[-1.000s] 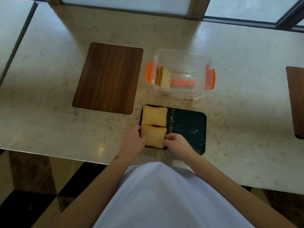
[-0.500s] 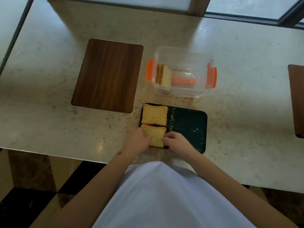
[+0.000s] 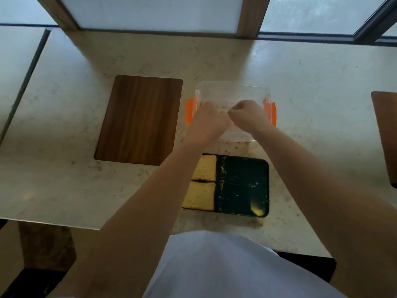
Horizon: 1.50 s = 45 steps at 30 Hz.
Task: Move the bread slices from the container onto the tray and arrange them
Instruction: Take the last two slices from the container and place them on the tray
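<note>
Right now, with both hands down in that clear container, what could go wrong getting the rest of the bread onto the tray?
Both hands, left hand and right hand, crowd the container, so a slice could get squeezed or torn; the grip itself is hidden. The container looks light and may drag or tip when a slice comes out. The two slices on the tray sit on its left half under the left forearm, which could brush them out of line.

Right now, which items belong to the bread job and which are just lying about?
In play:
- clear container
- dark tray
- two bread slices on the tray
- left hand and right hand, both in the container

Lying about:
- wooden board
- second board at the right edge
</note>
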Each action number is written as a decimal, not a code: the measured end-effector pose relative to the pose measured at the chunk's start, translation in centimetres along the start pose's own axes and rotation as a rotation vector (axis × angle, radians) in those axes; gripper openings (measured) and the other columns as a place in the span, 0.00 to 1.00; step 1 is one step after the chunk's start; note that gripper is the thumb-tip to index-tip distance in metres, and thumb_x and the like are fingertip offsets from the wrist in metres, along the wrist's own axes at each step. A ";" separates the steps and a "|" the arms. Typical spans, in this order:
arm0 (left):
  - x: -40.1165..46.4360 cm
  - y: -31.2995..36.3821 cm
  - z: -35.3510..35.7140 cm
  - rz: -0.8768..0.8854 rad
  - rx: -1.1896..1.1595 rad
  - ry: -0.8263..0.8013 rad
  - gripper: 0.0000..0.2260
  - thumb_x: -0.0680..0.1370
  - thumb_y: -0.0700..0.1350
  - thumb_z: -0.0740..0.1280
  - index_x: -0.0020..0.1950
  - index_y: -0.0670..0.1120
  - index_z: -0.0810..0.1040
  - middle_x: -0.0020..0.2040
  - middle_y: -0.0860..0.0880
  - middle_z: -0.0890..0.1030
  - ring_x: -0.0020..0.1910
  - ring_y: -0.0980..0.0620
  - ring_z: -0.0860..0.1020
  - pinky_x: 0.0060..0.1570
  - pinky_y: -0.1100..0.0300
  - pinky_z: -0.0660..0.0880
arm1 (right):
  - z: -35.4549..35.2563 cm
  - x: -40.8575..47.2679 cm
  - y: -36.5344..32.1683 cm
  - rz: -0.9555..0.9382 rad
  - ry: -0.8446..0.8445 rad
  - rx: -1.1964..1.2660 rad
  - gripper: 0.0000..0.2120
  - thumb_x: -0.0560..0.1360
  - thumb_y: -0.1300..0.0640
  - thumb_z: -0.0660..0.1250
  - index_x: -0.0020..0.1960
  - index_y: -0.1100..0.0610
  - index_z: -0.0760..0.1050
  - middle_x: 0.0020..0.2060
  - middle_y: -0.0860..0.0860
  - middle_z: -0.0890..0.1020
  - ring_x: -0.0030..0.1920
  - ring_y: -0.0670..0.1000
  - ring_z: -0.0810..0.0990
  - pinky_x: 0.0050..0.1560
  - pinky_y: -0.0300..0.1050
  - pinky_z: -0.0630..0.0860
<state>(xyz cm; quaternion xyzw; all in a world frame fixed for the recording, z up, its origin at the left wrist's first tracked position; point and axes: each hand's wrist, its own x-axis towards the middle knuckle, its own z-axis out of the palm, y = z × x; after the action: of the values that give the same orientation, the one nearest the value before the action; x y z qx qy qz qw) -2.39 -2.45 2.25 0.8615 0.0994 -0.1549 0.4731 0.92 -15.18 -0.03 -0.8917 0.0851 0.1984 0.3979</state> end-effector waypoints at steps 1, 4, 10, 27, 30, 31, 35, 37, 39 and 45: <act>1.3 0.4 0.2 -0.043 -0.011 0.024 0.12 0.80 0.42 0.61 0.62 0.39 0.76 0.43 0.53 0.74 0.45 0.52 0.75 0.33 0.65 0.64 | 0.3 1.1 -0.1 0.042 -0.022 0.010 0.12 0.76 0.58 0.65 0.55 0.64 0.81 0.46 0.55 0.83 0.47 0.53 0.81 0.48 0.51 0.80; 3.7 1.4 0.6 -0.191 -0.150 0.101 0.11 0.79 0.38 0.62 0.59 0.37 0.78 0.40 0.48 0.74 0.35 0.52 0.72 0.32 0.61 0.68 | 1.6 3.1 0.0 0.227 -0.131 0.119 0.07 0.77 0.58 0.65 0.51 0.62 0.78 0.52 0.59 0.84 0.47 0.54 0.82 0.51 0.52 0.82; 5.3 0.2 2.9 -0.321 -0.254 0.126 0.02 0.79 0.40 0.61 0.48 0.42 0.73 0.39 0.51 0.73 0.41 0.51 0.74 0.40 0.59 0.69 | 2.4 4.9 1.4 0.376 -0.252 0.287 0.07 0.78 0.56 0.65 0.53 0.57 0.78 0.52 0.55 0.83 0.47 0.53 0.81 0.57 0.53 0.81; 8.2 -1.0 4.2 -0.284 0.320 0.024 0.10 0.77 0.41 0.62 0.55 0.42 0.79 0.53 0.39 0.80 0.51 0.39 0.79 0.53 0.46 0.78 | 1.5 6.4 2.8 0.367 -0.344 0.384 0.17 0.78 0.44 0.68 0.52 0.59 0.82 0.44 0.54 0.88 0.45 0.53 0.87 0.52 0.51 0.83; 8.6 -1.4 4.6 -0.187 0.465 -0.046 0.06 0.78 0.37 0.63 0.41 0.43 0.75 0.39 0.45 0.78 0.38 0.46 0.78 0.34 0.56 0.73 | 1.1 6.5 3.4 0.345 -0.325 0.314 0.15 0.77 0.48 0.67 0.52 0.60 0.81 0.39 0.53 0.88 0.40 0.50 0.87 0.44 0.46 0.83; 8.7 -1.6 4.6 -0.156 0.520 -0.091 0.07 0.77 0.36 0.63 0.40 0.43 0.74 0.37 0.46 0.77 0.36 0.47 0.76 0.32 0.57 0.70 | 1.1 6.6 3.6 0.343 -0.318 0.270 0.12 0.77 0.52 0.67 0.52 0.61 0.81 0.40 0.55 0.88 0.42 0.51 0.87 0.45 0.47 0.84; 9.2 -2.5 5.0 -0.057 0.601 -0.172 0.05 0.76 0.38 0.65 0.50 0.43 0.79 0.43 0.46 0.79 0.37 0.49 0.77 0.33 0.59 0.70 | 1.4 6.8 4.0 0.325 -0.271 0.113 0.07 0.77 0.57 0.66 0.45 0.60 0.75 0.48 0.60 0.86 0.49 0.57 0.86 0.53 0.54 0.84; 9.2 -2.9 5.0 -0.062 0.585 -0.172 0.04 0.76 0.41 0.66 0.49 0.44 0.78 0.41 0.47 0.78 0.35 0.52 0.76 0.31 0.59 0.68 | 1.6 6.8 4.0 0.306 -0.246 0.048 0.06 0.78 0.59 0.65 0.47 0.62 0.75 0.48 0.61 0.85 0.49 0.58 0.86 0.52 0.55 0.84; 9.3 -3.4 5.2 -0.067 0.592 -0.172 0.03 0.76 0.43 0.67 0.43 0.46 0.75 0.38 0.48 0.76 0.33 0.53 0.73 0.29 0.60 0.67 | 1.8 6.9 3.9 0.296 -0.228 0.023 0.08 0.77 0.60 0.64 0.53 0.63 0.78 0.48 0.61 0.85 0.47 0.58 0.86 0.50 0.54 0.85; 9.2 -3.0 4.6 -0.055 0.710 -0.207 0.10 0.78 0.46 0.65 0.38 0.46 0.73 0.36 0.48 0.77 0.31 0.52 0.72 0.30 0.60 0.66 | 1.8 6.6 2.5 0.238 -0.213 -0.044 0.08 0.78 0.56 0.64 0.50 0.59 0.78 0.44 0.57 0.84 0.42 0.54 0.84 0.37 0.46 0.83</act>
<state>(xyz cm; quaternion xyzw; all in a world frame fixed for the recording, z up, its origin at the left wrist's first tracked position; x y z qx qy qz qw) 4.40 -4.46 -5.73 0.9487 0.0144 -0.2789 0.1482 5.60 -15.46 -5.55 -0.8577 0.1430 0.3394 0.3587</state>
